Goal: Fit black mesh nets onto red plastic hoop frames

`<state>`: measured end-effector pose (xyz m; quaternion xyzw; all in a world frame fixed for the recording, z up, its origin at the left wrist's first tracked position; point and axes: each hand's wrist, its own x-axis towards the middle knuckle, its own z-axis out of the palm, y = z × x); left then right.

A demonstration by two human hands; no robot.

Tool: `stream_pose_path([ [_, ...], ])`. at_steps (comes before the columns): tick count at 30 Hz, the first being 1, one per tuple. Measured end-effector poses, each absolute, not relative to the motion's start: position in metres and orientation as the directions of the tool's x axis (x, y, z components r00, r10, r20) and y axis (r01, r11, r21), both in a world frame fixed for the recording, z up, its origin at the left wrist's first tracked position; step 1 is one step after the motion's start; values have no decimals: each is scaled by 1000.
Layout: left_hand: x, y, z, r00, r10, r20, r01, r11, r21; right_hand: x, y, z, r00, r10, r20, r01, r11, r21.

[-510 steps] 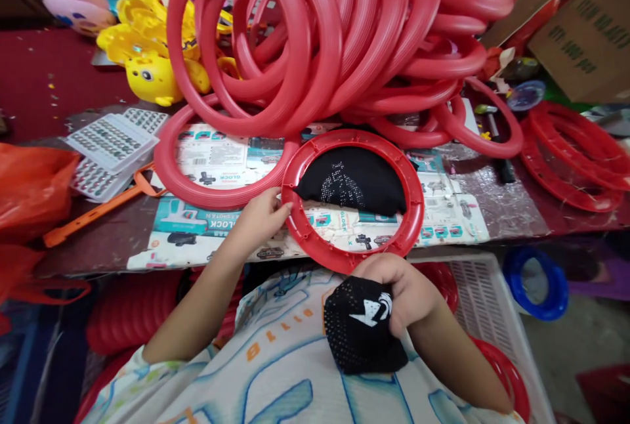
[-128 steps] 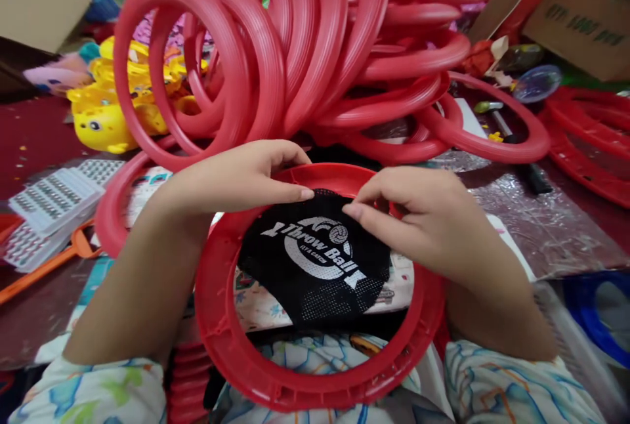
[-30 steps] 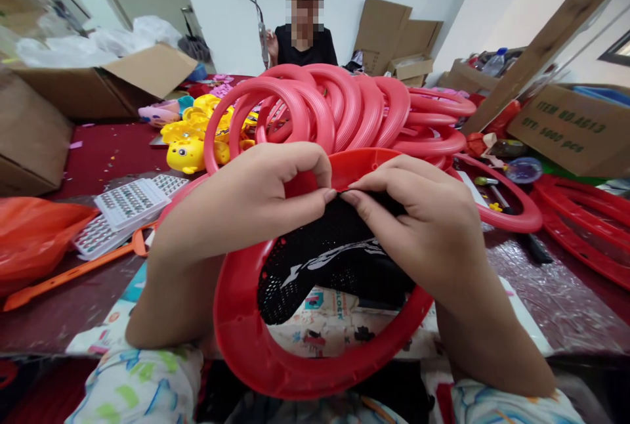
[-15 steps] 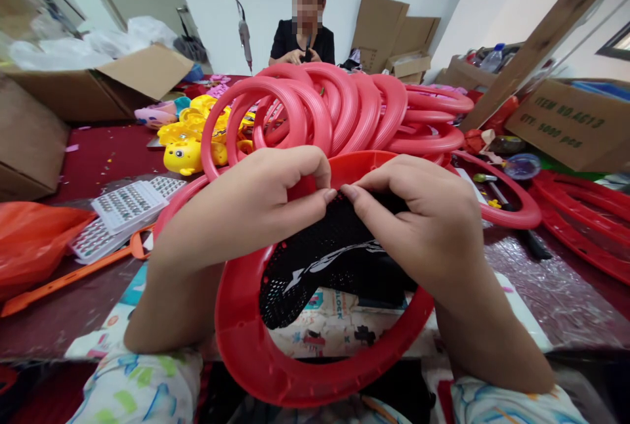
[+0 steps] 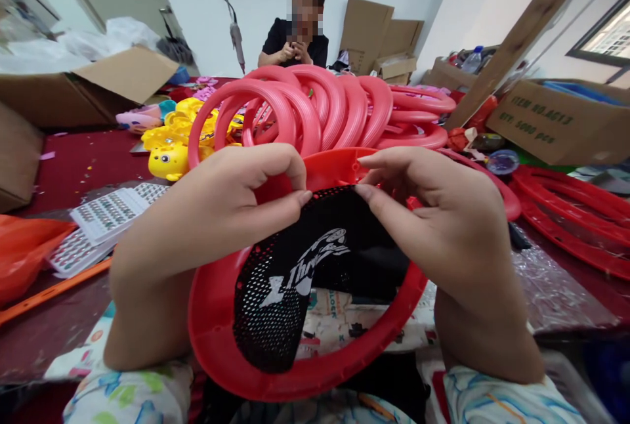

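I hold a red plastic ring (image 5: 216, 339) tilted up in front of my chest. A black mesh net (image 5: 280, 293) with white printed lettering lies across its opening. My left hand (image 5: 221, 207) pinches the net's top edge against the ring's far rim. My right hand (image 5: 433, 214) pinches the same edge a little to the right, fingertips close to those of the left. Part of the net's right side is hidden behind my right hand.
A big pile of red rings (image 5: 325, 109) stands just behind. Yellow toys (image 5: 167, 148) and white blister trays (image 5: 103, 214) lie left, an orange bag (image 5: 24, 253) far left. More red rings (image 5: 571, 214) and cardboard boxes (image 5: 556, 125) are right. Another person (image 5: 295, 43) sits opposite.
The net has spread wider and lower across the ring, showing more of its print. My fingertips have moved slightly apart along the rim. The view has shifted a little.
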<state>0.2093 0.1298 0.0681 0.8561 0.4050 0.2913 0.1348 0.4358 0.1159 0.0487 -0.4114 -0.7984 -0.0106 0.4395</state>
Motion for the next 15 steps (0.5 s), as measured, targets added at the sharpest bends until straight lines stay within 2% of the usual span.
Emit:
stream_pose_path([
  [4,209,130,68,521,771,366,626,-636,451,433,117,45,-219,660,719,640,654,-405],
  [9,207,130,66,529,763,370,603,-646,469,431,115,46,-191,682,706,666,619,-417],
  [11,205,130,65,573,733,368,567,-678,468,431,114,47,-201,690,696,663,618,-421],
  [15,203,131,65,719,618,317,503,-778,377,431,113,49,-219,707,672,652,619,-438],
])
